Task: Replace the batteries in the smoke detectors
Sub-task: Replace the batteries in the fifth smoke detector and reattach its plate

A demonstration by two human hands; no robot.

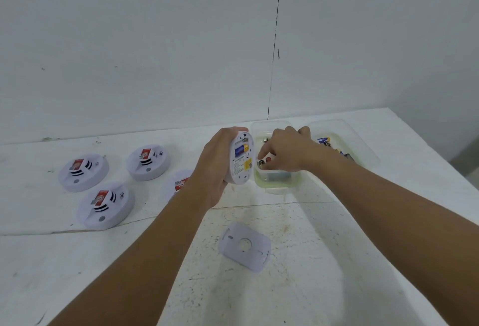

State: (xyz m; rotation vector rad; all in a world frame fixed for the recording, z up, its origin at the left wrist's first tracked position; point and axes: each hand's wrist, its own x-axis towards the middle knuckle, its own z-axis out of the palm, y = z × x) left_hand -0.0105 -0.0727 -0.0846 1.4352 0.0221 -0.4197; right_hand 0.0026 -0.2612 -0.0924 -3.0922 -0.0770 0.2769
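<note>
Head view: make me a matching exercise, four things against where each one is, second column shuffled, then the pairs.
Things:
1. Opened smoke detector
2. Loose backplate
3. Right hand
4. Blue and gold batteries

Places:
A. Flat on the table, near the camera
B. In the farther clear tub
C. Held upright in the left hand's grip
D. Reaching into the nearer clear tub

Pairs: 1-C, 2-A, 3-D, 4-B

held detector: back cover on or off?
Off. The held detector shows its blue battery uncovered; the back cover lies on the table.
</note>
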